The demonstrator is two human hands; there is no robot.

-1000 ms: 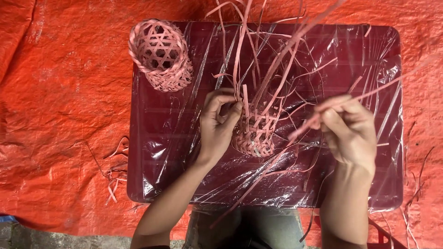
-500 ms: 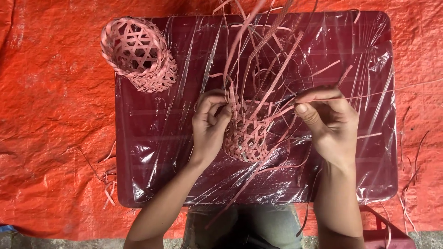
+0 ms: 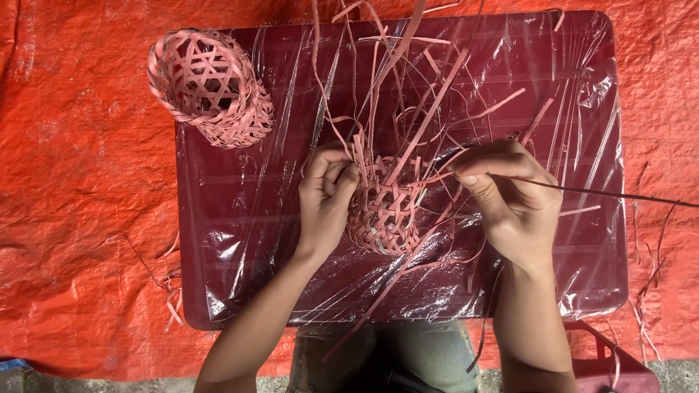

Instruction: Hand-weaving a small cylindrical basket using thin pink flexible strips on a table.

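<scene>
A half-woven pink basket (image 3: 382, 215) of flat strips lies on its side at the middle of a dark red tabletop (image 3: 218, 218) wrapped in clear plastic film. Its loose strips (image 3: 408, 87) fan up and away from me. My left hand (image 3: 326, 193) pinches the basket's rim on the left side. On the right, my right hand (image 3: 506, 196) grips one thin strip (image 3: 619, 195) between thumb and fingers; the strip runs out to the right past the table edge.
A finished pink woven basket (image 3: 207, 87) lies tipped on the table's far left corner. An orange tarpaulin (image 3: 80, 204) covers the ground around the table. Pink strip scraps (image 3: 171, 291) lie on the tarpaulin at the left and right.
My right hand has drawn a strip out to the right and moved closer to the basket. My left hand stays on the rim. The view has shifted slightly.
</scene>
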